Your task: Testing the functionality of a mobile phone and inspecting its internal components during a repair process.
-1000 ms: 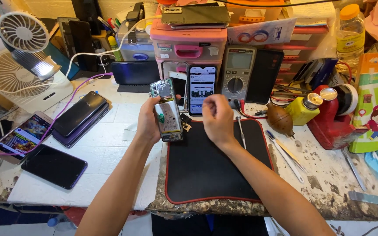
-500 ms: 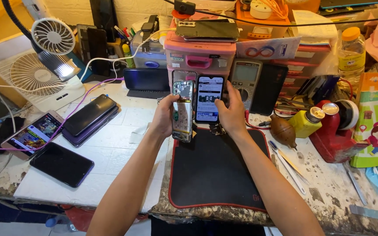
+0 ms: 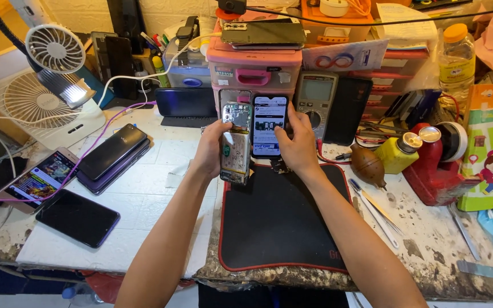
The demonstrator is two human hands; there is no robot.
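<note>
A black mat with a red edge (image 3: 281, 228) lies on the worn worktop (image 3: 429, 251) right before the person; behind it stands a pink drawer box (image 3: 255, 65) with a flat phone part on its lid, and beside that a grey multimeter (image 3: 316, 94) and a dark phone (image 3: 347, 111) propped upright; to the right sit a brown rubber blower (image 3: 367, 165), a yellow bottle (image 3: 397, 154), a red tape holder (image 3: 437, 171) and tweezers (image 3: 375, 211) on the table; to the left lie a stack of dark phones (image 3: 112, 157), a lit phone (image 3: 35, 179) on a purple cable, a black phone (image 3: 78, 217), and two small white fans (image 3: 49, 74) stand behind them; nothing lies between the hands and the mat below them; the left hand (image 3: 212, 149) is closed around an opened phone (image 3: 235, 142) with its inner board and parts bare, fingers wrapped on its left edge, holding it upright above the far edge of the mat; the right hand (image 3: 298, 145) is curled about the right side of a phone with a lit screen (image 3: 269, 126), which stands upright just beside the opened one, thumb near the lower part of the screen; whether that lit phone leans on the drawer box or is carried by the hand alone cannot be told.
</note>
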